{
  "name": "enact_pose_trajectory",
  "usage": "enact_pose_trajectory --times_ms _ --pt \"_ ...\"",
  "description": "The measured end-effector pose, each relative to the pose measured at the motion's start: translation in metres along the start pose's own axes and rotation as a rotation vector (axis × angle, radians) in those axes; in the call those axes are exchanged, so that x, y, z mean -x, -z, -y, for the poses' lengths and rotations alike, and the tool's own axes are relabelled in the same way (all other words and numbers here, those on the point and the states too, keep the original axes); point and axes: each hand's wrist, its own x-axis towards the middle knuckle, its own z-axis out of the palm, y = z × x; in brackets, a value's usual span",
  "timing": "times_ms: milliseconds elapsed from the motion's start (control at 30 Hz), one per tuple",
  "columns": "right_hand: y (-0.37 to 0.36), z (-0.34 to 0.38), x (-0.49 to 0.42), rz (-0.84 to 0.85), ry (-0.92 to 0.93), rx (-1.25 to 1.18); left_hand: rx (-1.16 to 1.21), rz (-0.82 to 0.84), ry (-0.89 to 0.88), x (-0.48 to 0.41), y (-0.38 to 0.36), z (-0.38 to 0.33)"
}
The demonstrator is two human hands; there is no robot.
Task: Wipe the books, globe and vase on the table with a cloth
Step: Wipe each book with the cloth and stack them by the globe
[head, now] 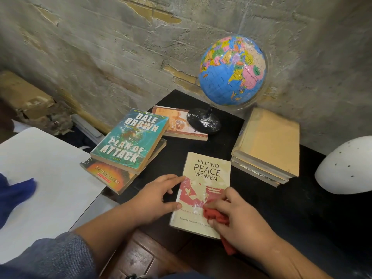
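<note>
Two hands over table (302, 208) | book stack (128, 141) at 10 o'clock | left hand (155, 198) fingers spread, flat on left edge of book (209, 174) at 6 o'clock | right hand (239, 224) fingers curled round cloth (216, 215), pressing it on book's lower cover | globe (231, 71) at 1 o'clock | tan stack (267, 146) at 2 o'clock

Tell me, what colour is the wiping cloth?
Red. The cloth shows best in the head view, bunched under the right hand.
</note>
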Motion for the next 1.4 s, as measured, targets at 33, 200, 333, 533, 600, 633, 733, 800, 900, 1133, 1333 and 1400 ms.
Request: enact_pose_trajectory --times_ms 33,200,333,533,600,633,733,800,900,1133,1333,1400 --pt "0.000 0.001 0.000 0.032 0.025 0.010 -0.001 0.002 0.001 0.000 0.000 0.000" --pt "0.010 -0.003 -0.016 -0.065 -0.071 0.049 -0.008 0.002 0.006 0.000 0.000 -0.001" --pt "0.005 -0.002 -0.016 0.065 0.061 0.057 -0.011 0.003 0.006 0.000 0.001 0.000" --pt "0.010 -0.003 -0.032 -0.027 -0.040 0.096 -0.011 0.000 0.003 0.000 0.000 -0.001" --pt "0.007 -0.002 -0.029 0.058 0.050 0.088 -0.012 0.001 0.002 -0.001 0.000 -0.001" --pt "0.010 -0.006 -0.032 0.063 0.040 0.082 -0.012 0.002 0.003 -0.001 0.000 -0.001" --pt "0.021 -0.019 -0.047 -0.117 -0.150 0.073 -0.005 -0.003 -0.001 0.000 0.000 -0.001" --pt "0.019 -0.017 -0.051 -0.170 -0.175 0.110 -0.007 -0.004 0.001 0.000 0.000 -0.002" --pt "0.011 -0.006 -0.044 -0.003 0.021 0.127 -0.013 0.001 0.001 0.001 0.001 -0.001" --pt "0.019 -0.014 -0.071 -0.189 -0.182 0.198 -0.016 -0.007 -0.001 0.001 0.000 -0.003" --pt "0.018 -0.002 -0.079 -0.049 -0.046 0.141 -0.023 -0.022 -0.006 0.000 0.001 -0.002" --pt "0.017 -0.002 -0.084 -0.104 -0.070 0.177 -0.023 -0.017 -0.007 0.000 0.001 -0.002"
